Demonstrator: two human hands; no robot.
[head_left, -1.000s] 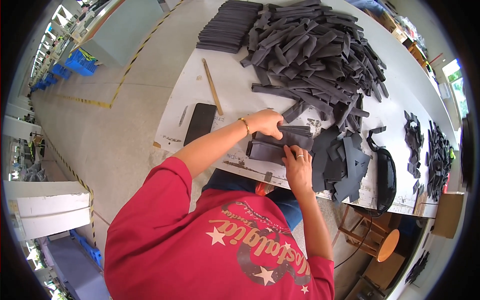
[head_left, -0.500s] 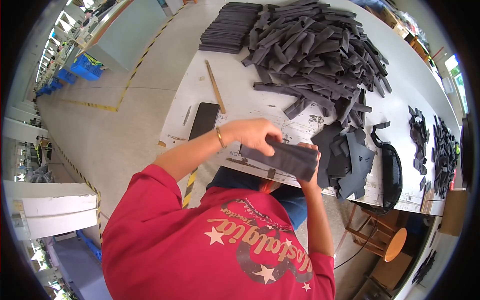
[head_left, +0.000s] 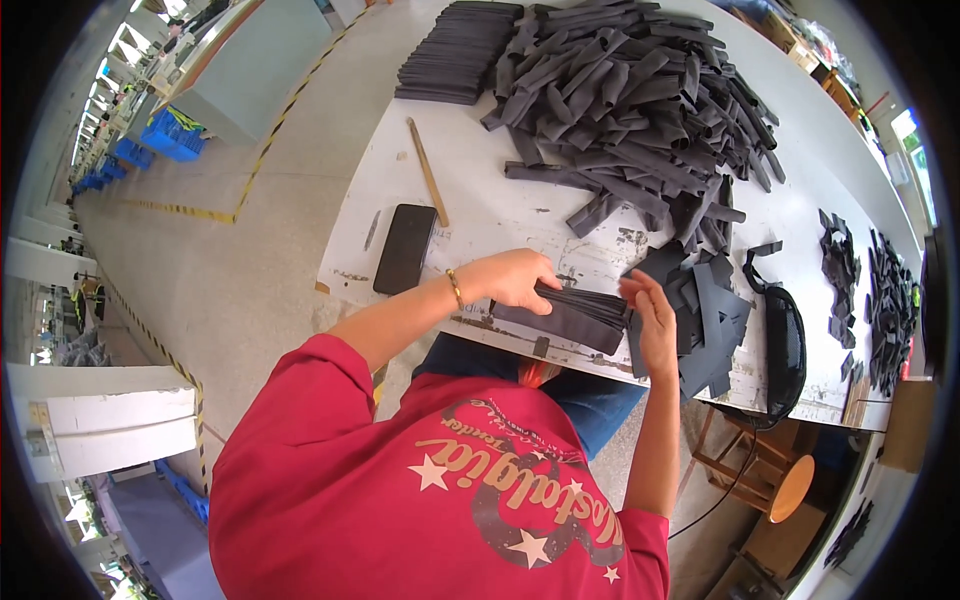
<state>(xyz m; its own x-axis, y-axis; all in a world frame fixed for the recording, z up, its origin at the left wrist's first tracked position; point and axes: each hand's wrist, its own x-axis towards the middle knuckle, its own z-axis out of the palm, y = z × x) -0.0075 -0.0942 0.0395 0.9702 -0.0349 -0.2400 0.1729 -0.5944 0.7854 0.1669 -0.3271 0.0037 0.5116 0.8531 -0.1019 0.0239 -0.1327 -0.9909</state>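
A bundle of flat dark grey fabric strips [head_left: 570, 325] stands on edge at the near edge of the white table, its layered edges showing on top. My left hand [head_left: 515, 280], with a bracelet at the wrist, is closed on the bundle's left part, thumb and fingers on its upper edges. At the right end is my right hand [head_left: 652, 318], fingers stretched and apart from the thumb; whether it touches the strips I cannot tell. Loose black flat pieces [head_left: 705, 320] lie just right of that hand.
A large heap of dark fabric tubes [head_left: 630, 110] covers the far table, beside a neat stack of strips [head_left: 460, 50]. To the left lie a black phone [head_left: 405, 248] and a wooden stick [head_left: 428, 172]. At right are a black mesh object [head_left: 783, 350] and a wooden stool [head_left: 790, 488] below.
The bundle has gone from tilted in both hands to standing on the table edge. My right hand has let go and opened. My left forearm has shifted nearer, uncovering the phone.
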